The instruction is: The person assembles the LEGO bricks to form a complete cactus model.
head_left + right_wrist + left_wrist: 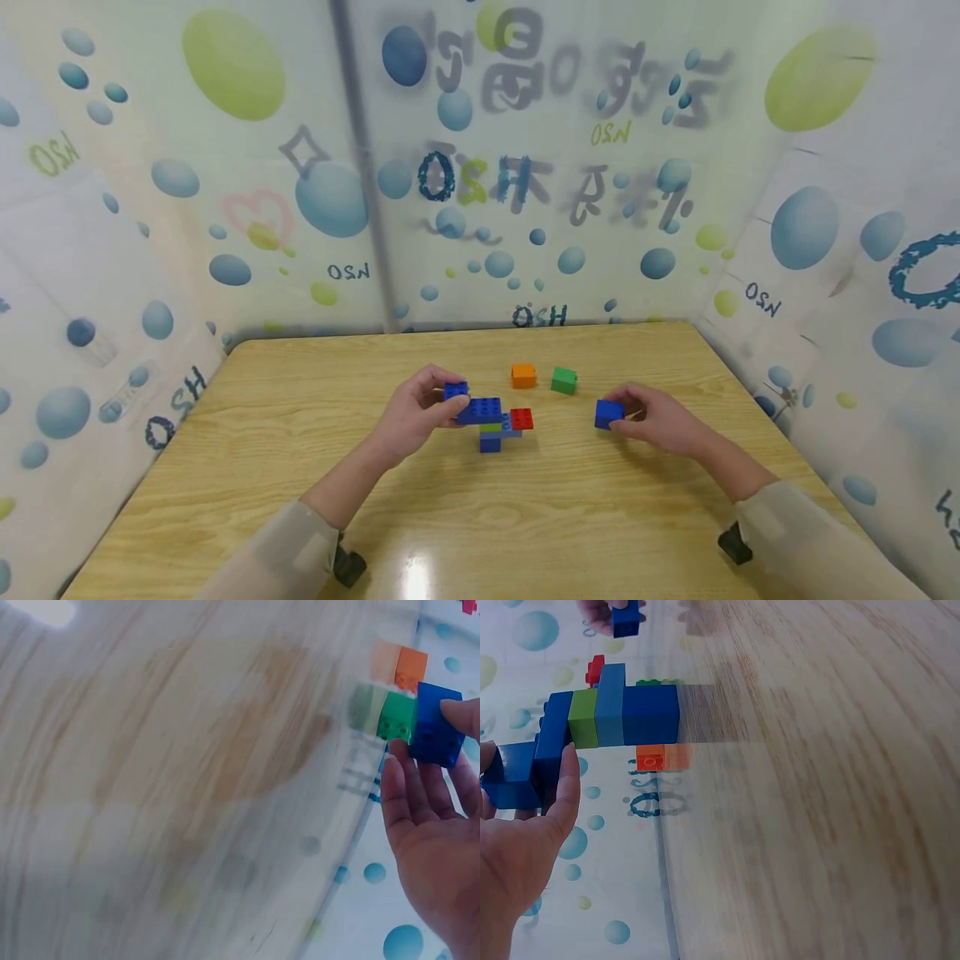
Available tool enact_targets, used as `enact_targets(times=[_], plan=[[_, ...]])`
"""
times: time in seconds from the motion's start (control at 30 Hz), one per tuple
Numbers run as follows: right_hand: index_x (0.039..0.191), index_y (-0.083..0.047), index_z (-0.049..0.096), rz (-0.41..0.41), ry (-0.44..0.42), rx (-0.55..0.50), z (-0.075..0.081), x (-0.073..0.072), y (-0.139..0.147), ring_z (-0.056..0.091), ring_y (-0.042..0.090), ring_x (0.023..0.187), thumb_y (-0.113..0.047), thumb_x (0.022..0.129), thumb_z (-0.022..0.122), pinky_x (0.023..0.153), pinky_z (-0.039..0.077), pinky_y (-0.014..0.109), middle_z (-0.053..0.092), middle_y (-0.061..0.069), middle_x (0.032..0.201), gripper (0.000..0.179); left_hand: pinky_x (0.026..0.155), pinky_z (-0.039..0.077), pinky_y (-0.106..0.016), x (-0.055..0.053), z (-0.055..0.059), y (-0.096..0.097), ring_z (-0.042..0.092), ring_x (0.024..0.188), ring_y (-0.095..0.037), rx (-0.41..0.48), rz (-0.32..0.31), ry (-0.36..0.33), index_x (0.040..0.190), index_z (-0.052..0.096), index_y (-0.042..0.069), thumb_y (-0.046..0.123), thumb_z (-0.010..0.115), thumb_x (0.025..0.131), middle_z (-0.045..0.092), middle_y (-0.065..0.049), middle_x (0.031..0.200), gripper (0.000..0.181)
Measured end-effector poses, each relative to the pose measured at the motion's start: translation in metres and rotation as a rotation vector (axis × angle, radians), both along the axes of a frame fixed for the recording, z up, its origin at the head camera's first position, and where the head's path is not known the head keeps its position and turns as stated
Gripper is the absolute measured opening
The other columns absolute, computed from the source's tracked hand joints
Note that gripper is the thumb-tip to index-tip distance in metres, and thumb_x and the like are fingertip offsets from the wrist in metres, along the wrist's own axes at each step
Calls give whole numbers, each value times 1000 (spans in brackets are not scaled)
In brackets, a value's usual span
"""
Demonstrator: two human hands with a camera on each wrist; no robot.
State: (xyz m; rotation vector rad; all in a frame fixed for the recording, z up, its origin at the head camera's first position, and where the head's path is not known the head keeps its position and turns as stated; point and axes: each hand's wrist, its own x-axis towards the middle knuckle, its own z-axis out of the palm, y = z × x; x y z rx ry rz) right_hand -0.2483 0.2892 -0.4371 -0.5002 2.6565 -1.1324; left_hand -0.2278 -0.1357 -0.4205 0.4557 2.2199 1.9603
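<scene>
My left hand (407, 419) holds the upper left end of a built toy-brick stack, thumb on one side and fingers on the other. The stack stands on a dark blue brick (490, 446). Over that come a light blue brick (610, 705), a lime green brick (583, 718) and a long dark blue brick (483, 409). Another blue brick (514, 774) tops its left end, within my grasp. A red brick (521, 418) sits on the light blue one's right end. Off to the right, my right hand (658, 422) pinches a separate blue brick (437, 724), raised above the table.
Behind the stack, an orange brick (523, 376) and a green brick (564, 381) lie loose, side by side with a small gap. The wooden table (337, 375) ends at a patterned curtain (480, 250) at the back and both sides.
</scene>
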Motion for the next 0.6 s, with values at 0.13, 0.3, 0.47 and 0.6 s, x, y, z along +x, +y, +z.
enact_targets(times=[0.13,0.3,0.47,0.6], plan=[[141,-1,65,1,32,-19,1,0,-9,66,27,116,-20,103,78,98,60,38,70,17,132,44,89,69,-43,0,0,0,70,108,-23,6,-1,0,136,64,4,15,74,107,67,-18,129,33],[142,2,60,-25,55,-70,5,4,-20,65,26,112,-17,101,79,89,56,24,69,19,132,49,89,70,-42,1,0,0,70,107,-23,10,1,5,136,64,4,15,74,107,68,-17,128,33],[138,-1,62,-51,66,-95,8,5,-30,67,26,112,-19,102,79,94,59,33,70,17,130,44,88,70,-40,1,0,0,70,107,-23,8,2,6,136,64,4,15,74,107,68,-17,129,33],[140,-2,63,-20,76,-143,10,6,-37,69,30,119,-14,103,77,102,63,40,66,21,139,41,87,69,-38,2,1,0,70,107,-23,9,-1,8,137,63,3,15,73,107,68,-18,130,34]])
